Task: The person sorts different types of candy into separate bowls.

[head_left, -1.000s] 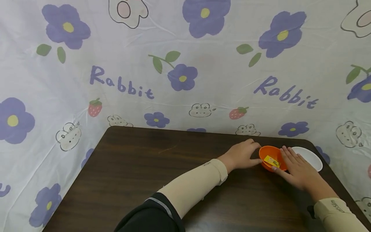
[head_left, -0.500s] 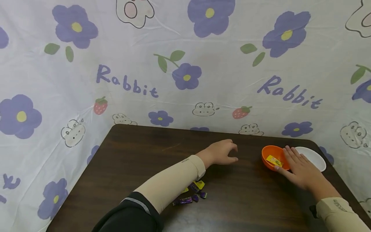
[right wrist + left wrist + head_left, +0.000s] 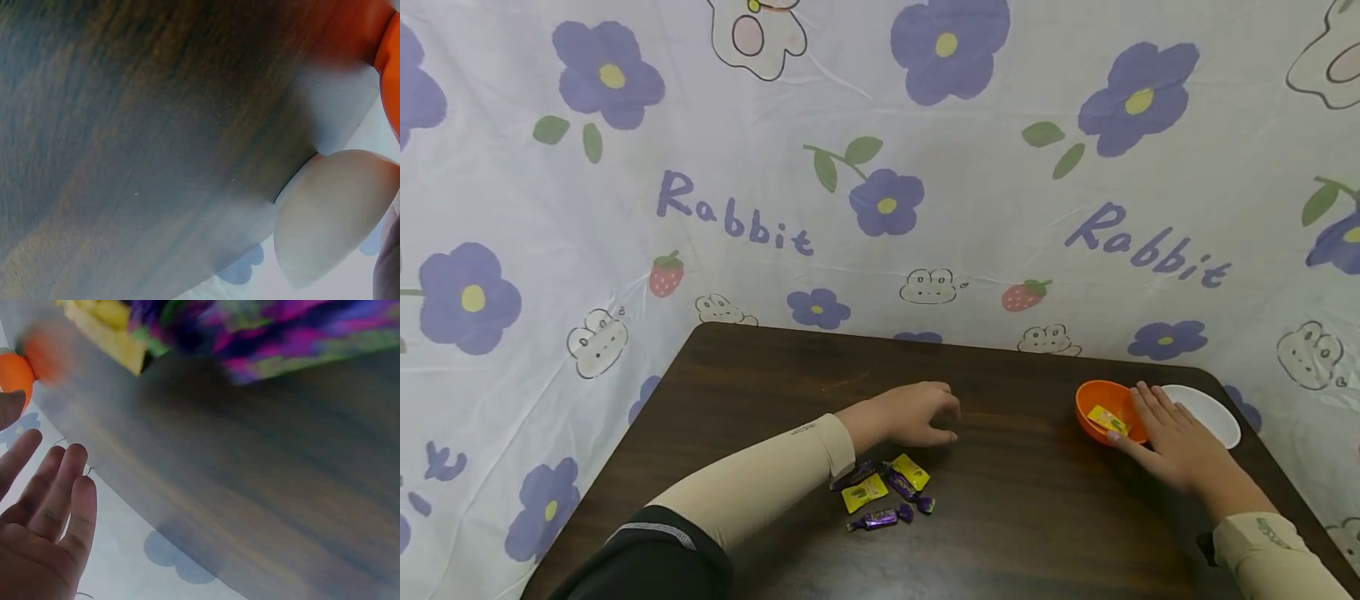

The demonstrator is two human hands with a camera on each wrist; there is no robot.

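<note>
— In the head view, where are the sweets to be found?

— Two yellow packets (image 3: 865,493) and several purple sweets (image 3: 881,519) are bunched together on the dark surface (image 3: 1022,517), well in from its left edge

— And the left hand (image 3: 917,414)?

— It is held just beyond the bunch, on the side of the far edge. Its fingers are loosely bent, its thumb is set apart from them, and nothing is seen to be gripped

— What is found near the far right corner?

— An orange bowl (image 3: 1102,394) and a white plate (image 3: 1213,408), set side by side, with the plate placed nearer the right edge. A single yellow packet (image 3: 1107,420) can be seen inside the bowl. The right hand (image 3: 1176,437) is laid flat over the bowl's right side, fingers straight, thumb spread towards the near side of the rim; part of the plate is hidden by it. Nothing is clasped

— What is added by the left wrist view?

— The left hand's fingers are shown relaxed, with gaps between them, and the palm is bare. Yellow and purple wrappers are caught large and blurred at the top, and the bowl is cut off at the left

— And by the right wrist view?

— The plate is shown by the surface's edge, with part of the bowl above it. Only a sliver of the right hand is caught, so its grip cannot be told from there
</note>
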